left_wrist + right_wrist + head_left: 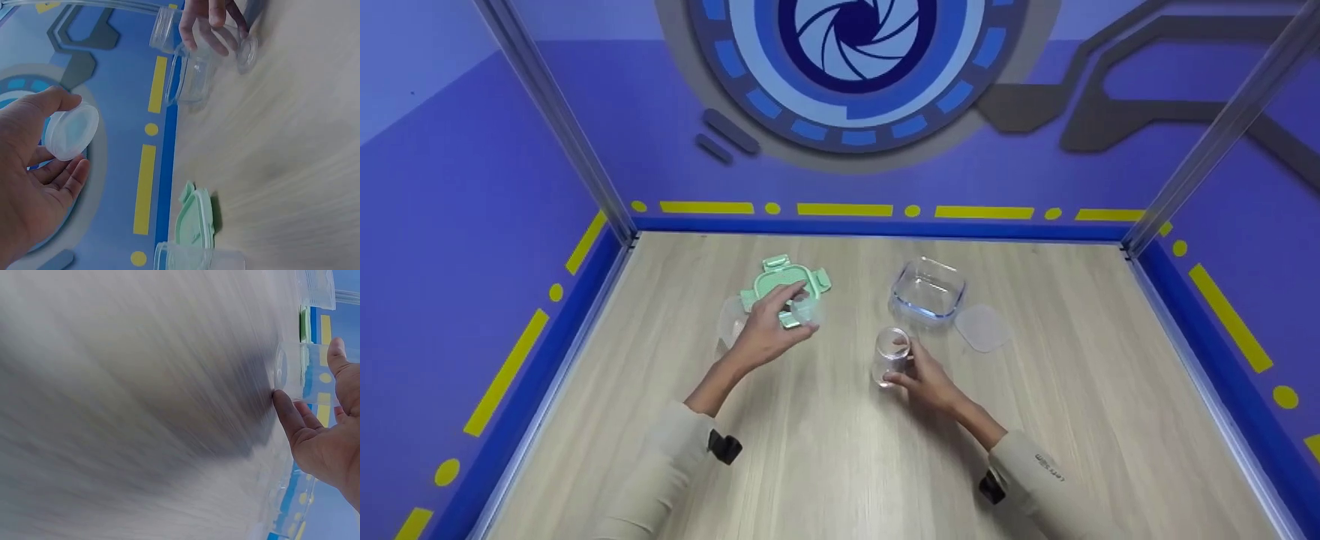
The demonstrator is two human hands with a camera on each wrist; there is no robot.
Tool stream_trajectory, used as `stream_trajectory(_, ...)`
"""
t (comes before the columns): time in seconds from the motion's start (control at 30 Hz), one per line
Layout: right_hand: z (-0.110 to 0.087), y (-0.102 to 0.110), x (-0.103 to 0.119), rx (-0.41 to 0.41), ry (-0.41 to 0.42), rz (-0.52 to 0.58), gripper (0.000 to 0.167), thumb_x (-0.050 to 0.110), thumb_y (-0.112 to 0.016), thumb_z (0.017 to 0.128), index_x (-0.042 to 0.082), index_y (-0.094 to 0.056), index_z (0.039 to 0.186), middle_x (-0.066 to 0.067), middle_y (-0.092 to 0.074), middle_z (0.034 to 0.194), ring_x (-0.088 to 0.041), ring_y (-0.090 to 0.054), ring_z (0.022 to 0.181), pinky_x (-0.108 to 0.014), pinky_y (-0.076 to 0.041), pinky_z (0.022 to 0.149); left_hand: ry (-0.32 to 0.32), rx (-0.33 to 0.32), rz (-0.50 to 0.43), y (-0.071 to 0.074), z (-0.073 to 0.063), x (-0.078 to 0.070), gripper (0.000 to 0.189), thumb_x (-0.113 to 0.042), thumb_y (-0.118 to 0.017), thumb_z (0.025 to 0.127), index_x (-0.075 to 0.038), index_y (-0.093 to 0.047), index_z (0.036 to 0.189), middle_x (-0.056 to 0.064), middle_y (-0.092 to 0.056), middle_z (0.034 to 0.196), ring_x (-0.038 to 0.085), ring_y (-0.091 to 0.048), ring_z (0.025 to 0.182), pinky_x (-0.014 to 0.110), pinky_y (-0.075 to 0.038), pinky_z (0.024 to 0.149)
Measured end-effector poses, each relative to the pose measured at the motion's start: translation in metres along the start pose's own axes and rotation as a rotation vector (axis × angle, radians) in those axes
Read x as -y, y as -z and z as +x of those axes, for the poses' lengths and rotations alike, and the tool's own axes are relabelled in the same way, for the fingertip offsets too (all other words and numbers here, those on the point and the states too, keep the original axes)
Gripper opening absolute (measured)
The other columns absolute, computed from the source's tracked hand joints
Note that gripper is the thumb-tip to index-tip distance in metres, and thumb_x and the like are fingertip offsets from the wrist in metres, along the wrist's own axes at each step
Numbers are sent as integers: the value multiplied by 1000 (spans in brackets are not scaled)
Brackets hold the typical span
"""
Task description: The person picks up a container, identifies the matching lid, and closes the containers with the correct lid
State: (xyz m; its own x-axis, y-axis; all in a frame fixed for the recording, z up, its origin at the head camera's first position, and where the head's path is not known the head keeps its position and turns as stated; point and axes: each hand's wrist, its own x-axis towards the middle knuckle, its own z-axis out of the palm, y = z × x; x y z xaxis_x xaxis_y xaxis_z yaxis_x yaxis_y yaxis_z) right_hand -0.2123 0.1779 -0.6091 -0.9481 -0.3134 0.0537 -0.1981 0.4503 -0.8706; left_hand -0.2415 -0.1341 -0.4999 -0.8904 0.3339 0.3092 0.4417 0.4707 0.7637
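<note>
My left hand (769,326) is raised over the left side of the table and pinches a small translucent round lid (73,132) by its edge between thumb and fingers. My right hand (931,381) holds a clear cylindrical jar (887,369), thumb on the near side and fingers round the far side. The jar is upright with its mouth uncovered, and its base is down at the tabletop in the right wrist view. Beneath my left hand lies a green clip-on lid (780,279), partly covered. Another clear container (730,321) stands beside it, half hidden by the hand.
Behind the jar sits a square clear glass container (928,289), open at the top. A flat, translucent round-cornered lid (984,328) lies to its right. Printed blue panels (840,184) wall the wooden table (840,465) at the back and both sides.
</note>
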Motion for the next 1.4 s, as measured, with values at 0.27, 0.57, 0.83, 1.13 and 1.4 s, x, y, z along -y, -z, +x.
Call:
stream_trajectory(0.27, -1, 1, -1, 7, -7, -7, 64, 20, -75, 93, -1, -42, 143, -24, -59, 134, -36, -59, 122, -57, -45, 107, 22, 99, -48, -21, 3, -5, 69, -11, -78, 84, -5, -51, 147, 17, -63, 131, 29, -61, 125, 48, -54, 103)
stream_trajectory(0.57, 3, -1, 0, -12, 12, -11, 65, 21, -77, 91, 0, -44, 142, -19, -61, 132, -32, -58, 122, -54, -45, 107, 42, 118, -120, -37, 10, -6, 53, -6, -81, 82, -3, -54, 128, 16, -64, 129, 28, -60, 126, 45, -53, 104)
stream_trajectory(0.83, 2, -2, 2, -10, -16, -8, 65, 23, -77, 92, 1, -43, 143, -18, -62, 128, -31, -60, 117, -53, -47, 104, 33, 93, -70, -46, 12, -6, 55, -6, -81, 83, -1, -59, 133, 17, -67, 130, 30, -63, 124, 43, -54, 104)
stream_trajectory(1.13, 5, 1, 4, 21, 5, 41, 62, 17, -74, 94, -1, -41, 142, -24, -61, 130, -39, -63, 118, -55, -52, 101, -41, 174, 48, -56, 15, -15, 61, -5, -78, 86, 4, -55, 141, 21, -64, 136, 33, -63, 123, 43, -55, 102)
stream_trajectory(1.4, 7, 0, 6, 13, -8, 36, 60, 16, -74, 93, 0, -44, 142, -22, -62, 131, -38, -62, 121, -56, -51, 103, -62, 218, 75, -59, 12, -20, 59, -7, -78, 87, 4, -55, 140, 23, -65, 134, 35, -65, 118, 48, -55, 99)
